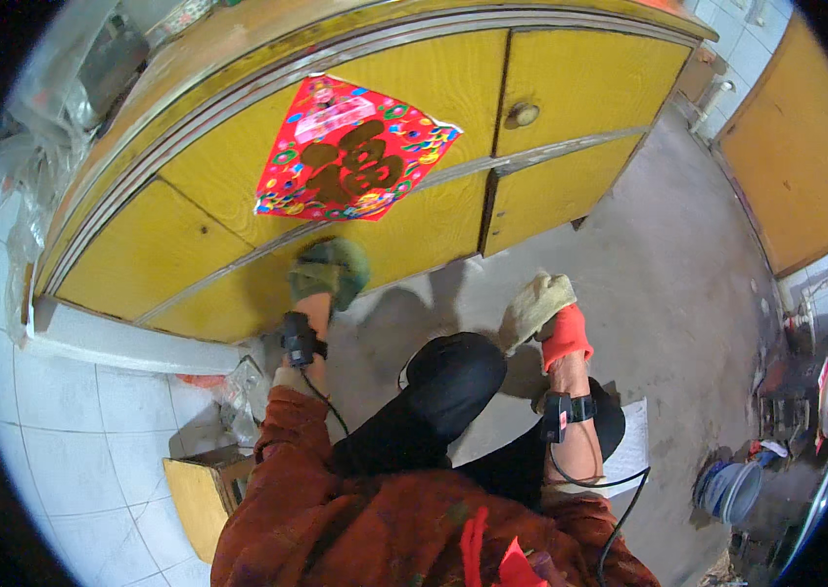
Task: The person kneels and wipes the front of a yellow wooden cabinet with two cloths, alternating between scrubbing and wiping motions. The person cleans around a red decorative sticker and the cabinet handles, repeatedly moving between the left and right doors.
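My left hand (328, 272) is at the lower front of the yellow cabinet (424, 227), covered by something dark green, like a glove or cloth. Motion blur hides its fingers, and I cannot tell whether it touches the door. Lower right of it, above the floor, is my right hand (564, 335), wrapped in orange-red like a glove. A beige cloth (537, 305) is bunched in it and hangs toward my knee. Both wrists carry strapped black devices with cables.
A red diamond-shaped paper decoration (355, 152) is stuck on the cabinet doors. Clear plastic bags (243, 396) and a small wooden box (201, 499) lie at left. A bucket (730, 491) stands at right, and a white sheet (631, 445) lies beside my knee.
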The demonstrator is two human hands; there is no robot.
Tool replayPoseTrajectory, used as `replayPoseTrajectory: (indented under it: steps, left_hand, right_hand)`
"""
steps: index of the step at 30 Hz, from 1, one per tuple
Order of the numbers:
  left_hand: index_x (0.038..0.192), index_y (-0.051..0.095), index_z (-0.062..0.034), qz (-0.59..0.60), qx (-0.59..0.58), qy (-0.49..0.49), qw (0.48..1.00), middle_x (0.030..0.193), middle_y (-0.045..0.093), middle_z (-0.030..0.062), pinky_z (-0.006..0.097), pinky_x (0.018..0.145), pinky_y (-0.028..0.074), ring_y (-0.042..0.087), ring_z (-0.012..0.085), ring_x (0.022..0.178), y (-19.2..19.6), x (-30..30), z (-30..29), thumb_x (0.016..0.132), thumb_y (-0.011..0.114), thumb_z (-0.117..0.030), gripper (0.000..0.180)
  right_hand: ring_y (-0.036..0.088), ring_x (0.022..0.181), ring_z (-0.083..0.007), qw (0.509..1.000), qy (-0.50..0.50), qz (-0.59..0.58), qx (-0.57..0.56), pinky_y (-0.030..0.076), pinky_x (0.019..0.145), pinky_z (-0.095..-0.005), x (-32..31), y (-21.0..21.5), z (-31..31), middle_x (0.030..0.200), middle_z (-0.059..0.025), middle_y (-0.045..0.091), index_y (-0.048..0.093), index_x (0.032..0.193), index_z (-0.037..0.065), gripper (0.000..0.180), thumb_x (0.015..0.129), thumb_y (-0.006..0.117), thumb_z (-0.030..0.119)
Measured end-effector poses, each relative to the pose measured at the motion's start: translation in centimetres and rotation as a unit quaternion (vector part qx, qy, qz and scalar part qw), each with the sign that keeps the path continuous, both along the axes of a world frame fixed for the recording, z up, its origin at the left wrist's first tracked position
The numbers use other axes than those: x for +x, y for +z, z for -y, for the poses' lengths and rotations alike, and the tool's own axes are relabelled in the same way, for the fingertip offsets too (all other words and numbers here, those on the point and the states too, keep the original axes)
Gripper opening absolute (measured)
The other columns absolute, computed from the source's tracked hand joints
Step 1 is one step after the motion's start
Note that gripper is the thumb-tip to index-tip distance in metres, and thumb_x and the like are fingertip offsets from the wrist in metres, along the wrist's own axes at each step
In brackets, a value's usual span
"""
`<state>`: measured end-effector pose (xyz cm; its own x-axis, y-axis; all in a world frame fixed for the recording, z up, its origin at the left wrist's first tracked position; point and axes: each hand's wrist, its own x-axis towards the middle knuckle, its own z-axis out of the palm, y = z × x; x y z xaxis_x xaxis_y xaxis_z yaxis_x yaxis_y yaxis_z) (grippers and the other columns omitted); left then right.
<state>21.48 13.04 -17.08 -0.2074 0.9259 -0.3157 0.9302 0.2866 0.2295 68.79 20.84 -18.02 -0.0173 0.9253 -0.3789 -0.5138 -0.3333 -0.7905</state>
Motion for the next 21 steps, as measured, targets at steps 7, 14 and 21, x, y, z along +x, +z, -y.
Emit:
replayPoseTrajectory:
  steps: [7, 14, 21]
  left_hand:
    - [0.120, 0.059, -0.0051, 0.023, 0.066, 0.084, 0.994, 0.120, 0.061, 0.0115, 0.040, 0.095, 0.045, 0.055, 0.0246, 0.112, -1.7, -2.6, 1.6, 0.096, 0.051, -0.021, 0.030]
    - [0.122, 0.058, -0.0053, 0.064, 0.062, 0.074, 0.993, 0.122, 0.060, 0.0125, 0.040, 0.097, 0.044, 0.054, 0.0255, 0.113, -6.1, 1.8, -2.9, 0.096, 0.051, -0.022, 0.031]
    - [0.124, 0.057, -0.0055, 0.076, 0.016, 0.073, 0.994, 0.123, 0.059, 0.0136, 0.040, 0.099, 0.043, 0.054, 0.0264, 0.115, -10.6, 3.9, -6.0, 0.096, 0.051, -0.022, 0.033]
  right_hand:
    - [0.065, 0.103, -0.0253, 0.996, -0.021, -0.031, -0.083, 0.054, 0.088, -0.0394, -1.6, -1.5, 0.1, 0.120, -0.0073, 0.065, 0.060, 0.126, 0.010, 0.036, 0.098, 0.058, 0.032]
    - [0.062, 0.106, -0.0243, 0.995, -0.017, -0.047, -0.087, 0.051, 0.091, -0.0383, -5.1, 2.6, -0.1, 0.122, -0.0058, 0.063, 0.058, 0.127, 0.008, 0.034, 0.099, 0.057, 0.026]
    - [0.063, 0.110, -0.0260, 0.997, 0.021, 0.019, -0.069, 0.052, 0.095, -0.0399, -6.5, 7.1, 0.8, 0.126, -0.0094, 0.063, 0.055, 0.134, 0.004, 0.041, 0.098, 0.057, 0.023]
